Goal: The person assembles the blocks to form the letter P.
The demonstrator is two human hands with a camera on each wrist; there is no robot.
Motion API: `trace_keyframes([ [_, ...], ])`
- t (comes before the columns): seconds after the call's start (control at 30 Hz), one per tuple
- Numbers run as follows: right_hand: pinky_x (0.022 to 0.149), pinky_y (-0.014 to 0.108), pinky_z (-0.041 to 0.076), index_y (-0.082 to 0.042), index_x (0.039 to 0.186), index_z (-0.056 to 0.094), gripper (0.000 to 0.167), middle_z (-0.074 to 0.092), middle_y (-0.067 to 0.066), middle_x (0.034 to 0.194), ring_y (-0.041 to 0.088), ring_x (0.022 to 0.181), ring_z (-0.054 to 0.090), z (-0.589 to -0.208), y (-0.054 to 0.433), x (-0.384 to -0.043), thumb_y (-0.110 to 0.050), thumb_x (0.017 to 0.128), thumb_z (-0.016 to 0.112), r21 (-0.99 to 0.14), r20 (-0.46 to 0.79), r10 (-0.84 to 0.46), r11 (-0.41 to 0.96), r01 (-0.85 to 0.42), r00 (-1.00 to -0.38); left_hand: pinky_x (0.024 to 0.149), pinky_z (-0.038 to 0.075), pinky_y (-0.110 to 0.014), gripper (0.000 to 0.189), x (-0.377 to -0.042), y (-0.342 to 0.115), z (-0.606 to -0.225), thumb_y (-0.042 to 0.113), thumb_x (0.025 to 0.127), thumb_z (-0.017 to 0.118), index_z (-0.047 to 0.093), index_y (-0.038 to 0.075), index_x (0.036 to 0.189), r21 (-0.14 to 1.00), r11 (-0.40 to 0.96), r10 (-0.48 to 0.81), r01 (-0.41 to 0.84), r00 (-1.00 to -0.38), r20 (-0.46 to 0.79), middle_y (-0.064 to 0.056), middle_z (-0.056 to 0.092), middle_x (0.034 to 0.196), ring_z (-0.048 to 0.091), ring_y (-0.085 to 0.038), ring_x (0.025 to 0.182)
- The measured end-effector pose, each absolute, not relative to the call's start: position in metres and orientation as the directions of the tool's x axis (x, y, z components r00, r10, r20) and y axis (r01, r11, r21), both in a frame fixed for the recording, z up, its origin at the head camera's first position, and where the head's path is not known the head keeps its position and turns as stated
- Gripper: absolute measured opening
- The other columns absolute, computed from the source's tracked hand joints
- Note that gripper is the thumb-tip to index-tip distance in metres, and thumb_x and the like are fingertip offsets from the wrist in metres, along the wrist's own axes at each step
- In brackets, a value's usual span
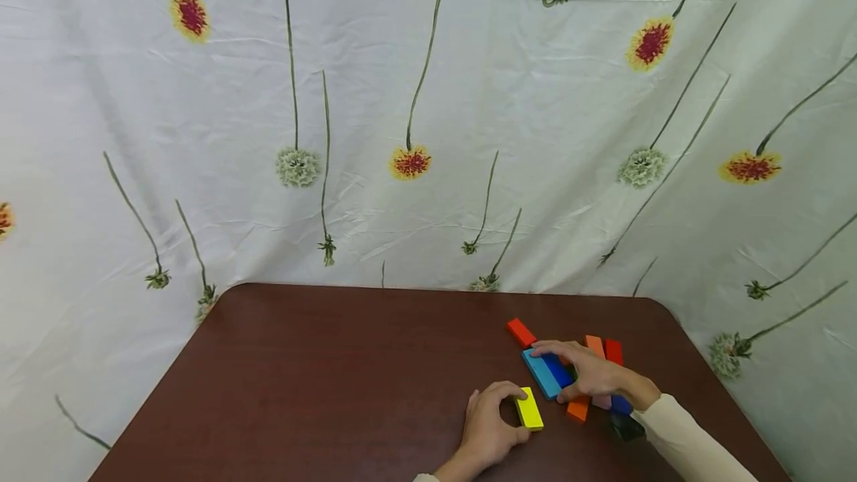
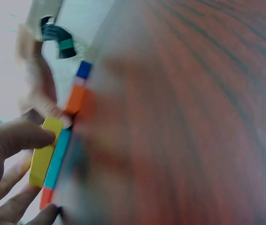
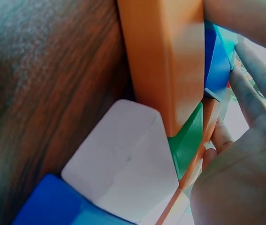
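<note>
My left hand pinches a yellow block between thumb and fingers, near the front of the table. The left wrist view shows this yellow block tilted, in front of a light blue block. Farther right, my right hand spans the light blue block, fingers at its far end and thumb by its near end. A dark blue block lies flush against it, partly under the hand. In the right wrist view, an orange block and a green block are close to the palm.
A red block lies beyond the light blue one. Beneath my right wrist are a pale pink block, a blue block, a salmon block and another red block. A flowered cloth hangs behind the brown table.
</note>
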State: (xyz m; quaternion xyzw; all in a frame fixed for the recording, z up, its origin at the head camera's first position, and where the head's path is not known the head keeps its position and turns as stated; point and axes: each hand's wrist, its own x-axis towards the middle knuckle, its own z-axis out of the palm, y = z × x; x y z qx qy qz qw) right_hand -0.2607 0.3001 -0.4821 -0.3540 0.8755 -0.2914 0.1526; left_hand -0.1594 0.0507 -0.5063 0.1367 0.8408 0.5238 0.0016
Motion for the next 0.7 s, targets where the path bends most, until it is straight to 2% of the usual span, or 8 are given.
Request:
trace_keyframes([
  [0.2,0.092,0.057,0.036,-0.013,0.144,0.049,0.074,0.04,0.022,0.154,0.043,0.124,0.039,-0.481,0.299,-0.258,-0.029,0.079,0.082,-0.613,-0.074,-0.694,0.598,-0.516,-0.716,0.106,0.025,-0.072,0.039,-0.155,0.014,-0.502,0.009,0.07,0.086,0.071,0.021,0.104,0.902,0.372,0.25,0.218,-0.96,0.129,0.004,0.066,0.118,0.06,-0.025,0.117],
  [0.4,0.09,0.054,0.038,-0.015,0.145,0.048,0.075,0.037,0.022,0.155,0.044,0.124,0.038,-0.479,0.298,-0.258,-0.028,0.079,0.082,-0.621,-0.092,-0.689,0.603,-0.5,-0.719,0.103,0.04,-0.055,0.041,-0.145,-0.026,-0.5,0.009,0.071,0.087,0.071,0.023,0.107,0.91,0.357,0.271,0.21,-0.956,0.114,0.005,0.065,0.123,0.058,-0.031,0.118],
  [0.47,0.089,0.053,0.038,-0.014,0.145,0.048,0.074,0.037,0.022,0.155,0.044,0.124,0.037,-0.478,0.299,-0.258,-0.028,0.08,0.082,-0.627,-0.088,-0.695,0.596,-0.502,-0.714,0.1,0.042,-0.053,0.041,-0.141,-0.04,-0.5,0.01,0.072,0.087,0.071,0.023,0.108,0.911,0.357,0.285,0.204,-0.953,0.102,0.004,0.065,0.125,0.058,-0.032,0.119],
  [0.57,0.089,0.052,0.038,-0.014,0.145,0.048,0.074,0.037,0.023,0.155,0.045,0.124,0.037,-0.478,0.299,-0.257,-0.027,0.08,0.081,-0.634,-0.082,-0.7,0.586,-0.505,-0.71,0.106,0.033,-0.064,0.041,-0.134,-0.062,-0.501,0.011,0.074,0.087,0.07,0.023,0.109,0.913,0.364,0.302,0.182,-0.951,0.07,0.001,0.064,0.128,0.056,-0.036,0.121],
  [0.7,0.088,0.052,0.039,-0.014,0.145,0.048,0.073,0.037,0.023,0.155,0.044,0.123,0.037,-0.478,0.298,-0.256,-0.026,0.08,0.081,-0.637,-0.079,-0.7,0.583,-0.504,-0.71,0.105,0.017,-0.078,0.041,-0.125,-0.09,-0.507,0.011,0.074,0.087,0.069,0.022,0.11,0.905,0.379,0.326,0.193,-0.943,0.065,-0.004,0.065,0.128,0.057,-0.037,0.122],
])
